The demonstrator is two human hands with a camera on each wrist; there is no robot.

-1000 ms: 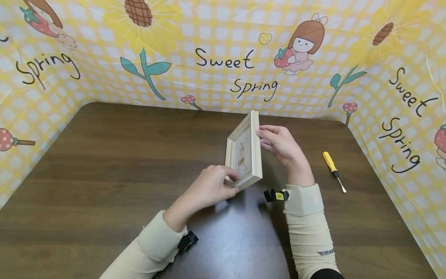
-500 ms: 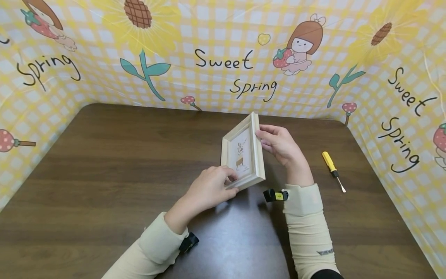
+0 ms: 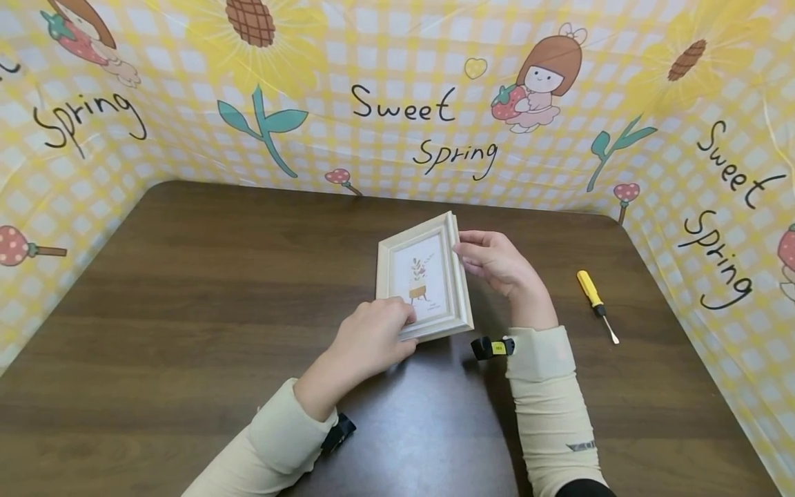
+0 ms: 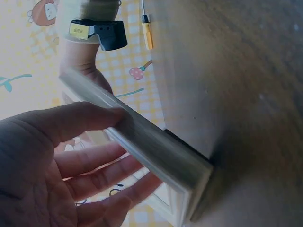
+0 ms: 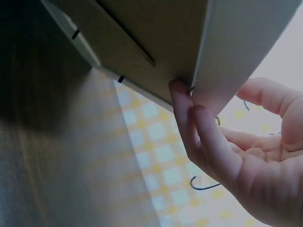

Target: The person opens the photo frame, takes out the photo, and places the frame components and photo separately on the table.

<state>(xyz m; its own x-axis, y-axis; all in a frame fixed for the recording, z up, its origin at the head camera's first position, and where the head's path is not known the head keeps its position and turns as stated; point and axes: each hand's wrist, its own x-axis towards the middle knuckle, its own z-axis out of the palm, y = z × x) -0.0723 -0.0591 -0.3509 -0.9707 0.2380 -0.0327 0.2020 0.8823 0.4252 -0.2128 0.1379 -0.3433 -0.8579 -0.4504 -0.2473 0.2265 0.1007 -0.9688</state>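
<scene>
A cream picture frame (image 3: 435, 276) with a small plant print stands tilted over the middle of the table, facing up and to the left. My left hand (image 3: 369, 335) grips its near edge, the thumb on the outer side in the left wrist view and the other fingers across the front. At the right edge, my right hand (image 3: 499, 266) pinches the frame near its far corner. The right wrist view shows the brown backing board (image 5: 142, 33), with small black tabs along the rim and fingertips of the right hand (image 5: 232, 156) against it.
A yellow-handled screwdriver (image 3: 593, 297) lies on the brown wooden table (image 3: 217, 276), to the right of the right forearm. Yellow checked cloth (image 3: 397, 55) with printed figures hangs along the back and both sides.
The picture frame has leaned back and swung leftward, so more of its front faces up. Its top has come lower. Both hands keep hold and shift slightly with it; the screwdriver stays put.
</scene>
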